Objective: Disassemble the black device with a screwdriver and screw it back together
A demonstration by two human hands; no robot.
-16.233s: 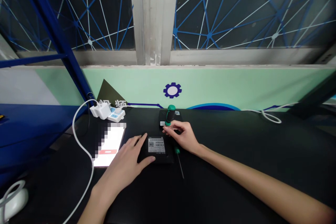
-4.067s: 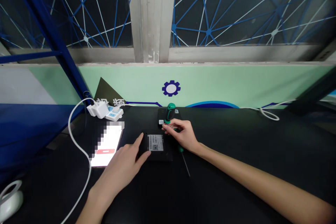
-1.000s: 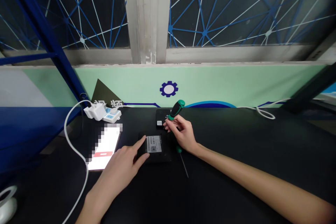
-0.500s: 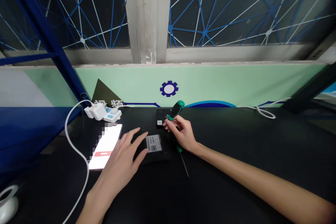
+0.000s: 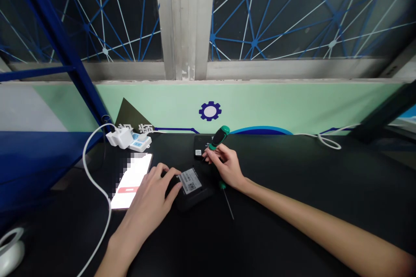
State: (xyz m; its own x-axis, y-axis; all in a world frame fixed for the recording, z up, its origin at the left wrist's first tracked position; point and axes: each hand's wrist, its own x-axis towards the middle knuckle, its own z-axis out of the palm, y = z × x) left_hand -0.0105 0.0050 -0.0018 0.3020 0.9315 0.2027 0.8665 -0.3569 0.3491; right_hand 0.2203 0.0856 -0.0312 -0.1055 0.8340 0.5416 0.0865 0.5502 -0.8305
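Left hand (image 5: pixel 147 192) curled against the left edge of a flat black box (image 5: pixel 195 197), fingers together and clamped on it, box tilted, white label (image 5: pixel 189 180) facing up; right hand (image 5: pixel 225 166) at 2 o'clock from it, fingertips pinched together on what looked like the shaft of a green-handled screwdriver (image 5: pixel 220 137), above a second black box (image 5: pixel 201 146); thin screwdriver (image 5: pixel 227 202) lying at 4 o'clock on the black table (image 5: pixel 292 190); phone (image 5: pixel 131 181) at 9 o'clock

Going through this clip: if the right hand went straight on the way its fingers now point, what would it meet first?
Probably the small black box with the white label, just beyond the fingertips of the right hand, which holds a green-handled screwdriver. Depth is unclear, so the fingers may already be over it.
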